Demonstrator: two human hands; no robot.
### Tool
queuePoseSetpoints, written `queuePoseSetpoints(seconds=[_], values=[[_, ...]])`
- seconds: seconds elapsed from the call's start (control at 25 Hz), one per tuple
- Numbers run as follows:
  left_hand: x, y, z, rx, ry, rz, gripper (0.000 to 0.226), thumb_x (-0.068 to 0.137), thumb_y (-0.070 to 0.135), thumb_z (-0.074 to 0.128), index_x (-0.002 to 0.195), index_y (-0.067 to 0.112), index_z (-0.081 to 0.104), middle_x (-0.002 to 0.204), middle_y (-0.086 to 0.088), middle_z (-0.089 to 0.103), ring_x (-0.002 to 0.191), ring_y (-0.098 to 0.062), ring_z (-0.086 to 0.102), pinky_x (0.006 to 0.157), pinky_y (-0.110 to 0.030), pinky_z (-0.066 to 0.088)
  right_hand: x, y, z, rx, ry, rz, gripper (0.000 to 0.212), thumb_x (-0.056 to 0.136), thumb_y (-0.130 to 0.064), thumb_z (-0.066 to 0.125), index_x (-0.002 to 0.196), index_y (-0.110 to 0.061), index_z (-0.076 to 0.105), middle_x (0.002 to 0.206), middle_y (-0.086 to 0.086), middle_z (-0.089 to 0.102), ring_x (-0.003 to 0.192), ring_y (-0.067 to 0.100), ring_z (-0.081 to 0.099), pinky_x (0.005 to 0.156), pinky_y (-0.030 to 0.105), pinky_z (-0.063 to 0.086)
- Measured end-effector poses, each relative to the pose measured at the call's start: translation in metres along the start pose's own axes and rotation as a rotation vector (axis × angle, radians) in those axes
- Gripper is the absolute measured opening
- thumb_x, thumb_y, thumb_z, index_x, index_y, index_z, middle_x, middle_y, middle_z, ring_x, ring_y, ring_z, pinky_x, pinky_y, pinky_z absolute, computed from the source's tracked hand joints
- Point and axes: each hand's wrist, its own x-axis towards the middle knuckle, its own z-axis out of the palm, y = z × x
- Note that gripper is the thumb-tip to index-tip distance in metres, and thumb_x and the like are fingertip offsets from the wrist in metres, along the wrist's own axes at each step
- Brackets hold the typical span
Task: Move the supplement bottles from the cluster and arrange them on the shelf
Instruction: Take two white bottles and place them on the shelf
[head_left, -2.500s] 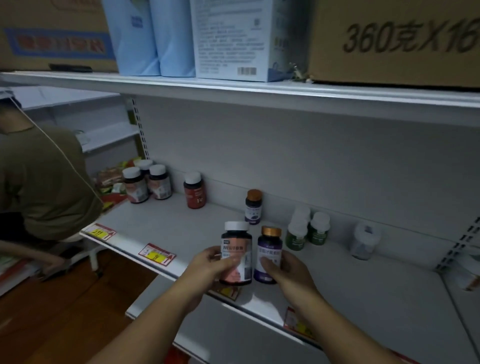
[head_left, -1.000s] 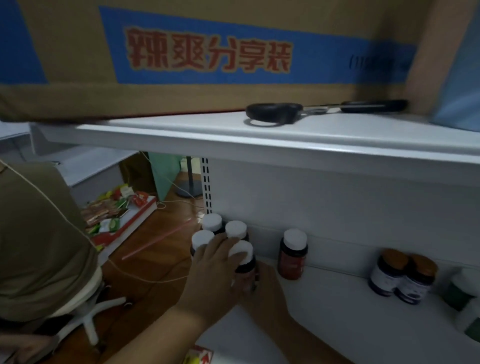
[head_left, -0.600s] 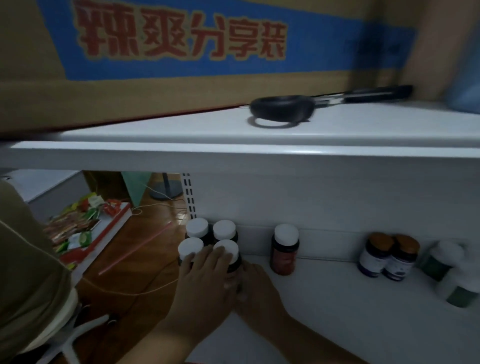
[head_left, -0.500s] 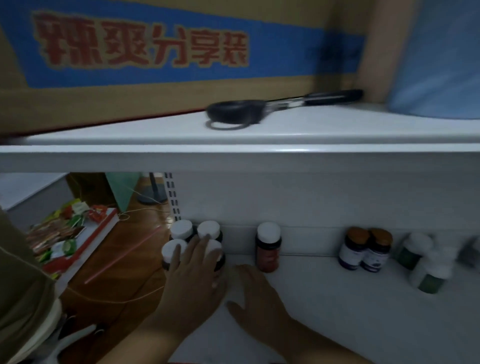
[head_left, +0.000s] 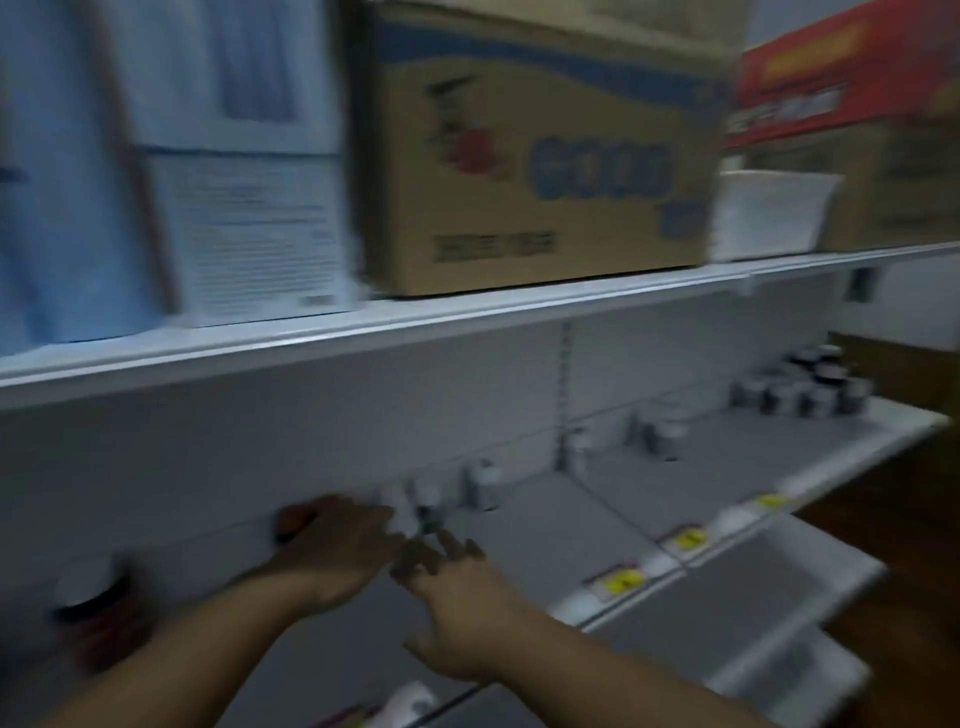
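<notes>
Pretty blurry all over, so only the rough stuff here. Up top: a white upper shelf (head_left: 467, 312) loaded with a big brown cardboard box (head_left: 535, 171), a white-and-blue carton (head_left: 244, 208) to its left, and a red-topped box (head_left: 852, 104) off at the right edge. Below that: the long white shelf (head_left: 649, 519) where the work is going on, with yellow price tags (head_left: 688, 540) stuck along its front lip.

Far right end of that shelf: a packed cluster of bottles (head_left: 800, 389), well apart from both hands. Closer in, along the back panel: a loose row of white-capped bottles (head_left: 483, 483), plus a dark bottle with a pale cap (head_left: 91, 608) over at the far left.

Left hand (head_left: 337, 545) stretched toward the back of the shelf, fingers out fairly straight, tips right by the nearest small bottles (head_left: 426, 504). Too smeared to tell if actually touching. Right hand (head_left: 457, 597) low over the shelf just beside the left, fingers spread and relaxed, nothing in it. Orange-capped bottle (head_left: 293, 522) peeking out behind the left hand.
</notes>
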Motion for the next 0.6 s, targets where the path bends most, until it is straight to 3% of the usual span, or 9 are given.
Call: queuePoseSetpoints(seconds=[0.08, 0.2, 0.32, 0.48, 0.6], values=[[0.037, 0.064, 0.024, -0.048, -0.084, 0.04, 0.061, 0.08, 0.07, 0.03, 0.116, 0.027, 0.054, 0.129, 0.0, 0.056, 0.107, -0.016, 0.052, 0.089, -0.027, 0.042, -0.049, 0.053, -0.02, 0.023, 0.001, 0.104, 0.07, 0.086, -0.038, 0.055, 0.145, -0.02, 0.023, 0.155, 0.014, 0.019, 0.143, 0.035, 0.012, 0.116, 0.048, 0.011], [0.074, 0.152, 0.057, -0.103, -0.099, 0.152, 0.051, 0.091, 0.051, 0.039, 0.136, 0.025, 0.041, 0.148, 0.0, 0.038, 0.133, -0.017, 0.038, 0.111, -0.029, 0.028, -0.115, 0.123, -0.038, 0.053, 0.042, 0.259, 0.07, 0.084, -0.046, 0.048, 0.145, -0.021, 0.024, 0.155, 0.014, 0.021, 0.142, 0.034, 0.016, 0.117, 0.045, 0.014], [0.111, 0.239, 0.095, -0.074, -0.151, 0.255, 0.051, 0.094, 0.045, 0.039, 0.14, 0.023, 0.034, 0.151, 0.001, 0.033, 0.137, -0.016, 0.032, 0.112, -0.026, 0.023, -0.185, 0.187, -0.052, 0.087, 0.132, 0.428, 0.07, 0.08, -0.042, 0.052, 0.143, -0.02, 0.029, 0.152, 0.015, 0.026, 0.141, 0.033, 0.019, 0.117, 0.043, 0.018], [0.158, 0.345, 0.139, -0.093, -0.233, 0.394, 0.051, 0.095, 0.045, 0.037, 0.14, 0.022, 0.033, 0.151, -0.001, 0.033, 0.137, -0.016, 0.032, 0.11, -0.025, 0.024, -0.256, 0.267, -0.073, 0.143, 0.124, 0.653, 0.073, 0.081, -0.04, 0.057, 0.144, -0.029, 0.023, 0.156, 0.006, 0.018, 0.144, 0.023, 0.015, 0.116, 0.043, 0.024], [0.197, 0.402, 0.172, -0.11, -0.261, 0.48, 0.05, 0.095, 0.044, 0.037, 0.139, 0.021, 0.037, 0.148, -0.001, 0.038, 0.134, -0.015, 0.036, 0.108, -0.023, 0.027, -0.287, 0.32, -0.095, 0.162, 0.166, 0.745, 0.071, 0.081, -0.039, 0.058, 0.143, -0.029, 0.026, 0.151, 0.003, 0.025, 0.14, 0.021, 0.023, 0.113, 0.031, 0.026]])
